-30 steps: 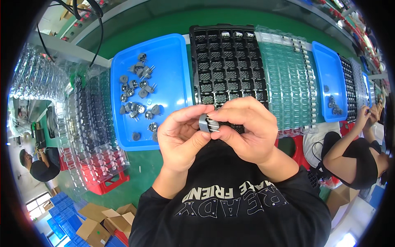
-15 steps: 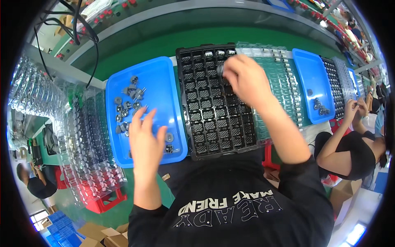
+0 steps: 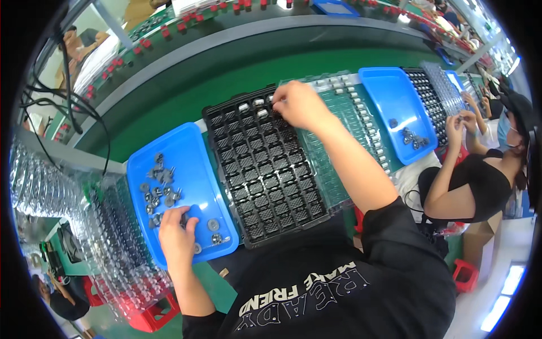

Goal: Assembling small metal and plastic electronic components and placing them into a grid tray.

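Observation:
My left hand [image 3: 177, 234] is low in the blue tray [image 3: 197, 161] on the left, its thumb and fingers closed round a small dark grey part [image 3: 184, 221]. Loose grey and silver round parts [image 3: 164, 175], some with thin shafts, lie in that tray. My right hand [image 3: 302, 107] reaches over the far right corner of the black compartment tray [image 3: 257, 181]. Its fingertips are pinched together at a cell there; what they hold, if anything, is hidden. Silver parts [image 3: 258, 103] sit in several cells of the far rows; the visible nearer cells hold none.
Right of the black tray lies a clear plastic tray [image 3: 327, 141] with a line of silver parts. Beyond it stands another blue tray [image 3: 389, 107], with a co-worker [image 3: 471, 169] seated beside it. Stacked clear trays [image 3: 113, 231] stand at the left; black cables [image 3: 70, 96] hang above.
The view has shifted, so the trays appear lower and further left. My left hand has closed its spread fingers on a part. A silver part now shows in the second row near my right hand.

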Action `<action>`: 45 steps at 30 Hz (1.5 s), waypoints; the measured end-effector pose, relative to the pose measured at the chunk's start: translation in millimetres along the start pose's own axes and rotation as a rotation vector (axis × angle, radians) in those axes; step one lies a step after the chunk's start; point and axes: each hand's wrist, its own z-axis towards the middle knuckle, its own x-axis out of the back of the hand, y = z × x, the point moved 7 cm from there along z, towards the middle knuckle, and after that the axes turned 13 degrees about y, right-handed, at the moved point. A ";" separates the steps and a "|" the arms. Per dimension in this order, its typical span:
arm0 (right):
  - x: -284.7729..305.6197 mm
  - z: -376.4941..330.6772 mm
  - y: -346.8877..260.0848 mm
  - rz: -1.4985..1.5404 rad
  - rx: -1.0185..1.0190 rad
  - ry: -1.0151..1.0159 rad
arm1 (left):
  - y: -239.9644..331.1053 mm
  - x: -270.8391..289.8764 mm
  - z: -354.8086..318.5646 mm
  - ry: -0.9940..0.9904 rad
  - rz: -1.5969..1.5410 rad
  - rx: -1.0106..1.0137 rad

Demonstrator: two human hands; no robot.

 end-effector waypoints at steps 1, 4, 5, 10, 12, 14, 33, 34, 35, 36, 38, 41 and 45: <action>16.1 2.2 25.1 -0.069 -0.162 0.068 | 2.0 0.5 -0.6 -0.001 -0.007 -0.004; 55.2 -0.2 108.6 -0.304 -0.376 0.222 | 9.6 8.5 5.5 0.125 -0.108 0.002; 60.3 -2.4 122.4 -0.309 -0.380 0.224 | 6.9 7.0 7.1 0.148 -0.174 0.074; 63.1 -5.8 134.8 -0.333 -0.594 0.144 | 11.3 7.0 11.2 0.282 -0.099 -0.134; 59.5 -2.9 140.0 -0.326 -0.595 0.138 | 14.6 9.7 11.5 0.338 -0.073 -0.208; 53.8 0.5 146.1 -0.311 -0.585 0.131 | 0.4 4.7 13.0 0.316 -0.176 -0.046; 51.8 -69.9 -64.2 0.922 -0.424 0.107 | 61.1 -19.8 -14.3 -0.119 -1.646 0.479; 49.9 -85.3 -92.1 1.063 -0.432 0.040 | 68.7 -21.4 -15.2 -0.127 -1.682 0.431; 48.7 -100.2 -112.0 1.086 -0.451 -0.030 | 74.6 -21.7 -16.4 -0.142 -1.694 0.447; 46.4 -113.8 -126.1 1.102 -0.459 -0.042 | 78.5 -23.3 -16.7 -0.149 -1.700 0.449; 56.1 -127.7 -147.9 0.952 -0.249 0.051 | 89.2 -26.6 -18.7 -0.228 -1.651 0.410; 69.1 -132.7 -169.5 0.807 -0.015 0.152 | 99.2 -25.3 -23.1 -0.270 -1.679 0.364; 72.2 -131.1 -180.8 0.702 0.142 0.209 | 107.1 -18.0 -25.2 -0.260 -1.696 0.332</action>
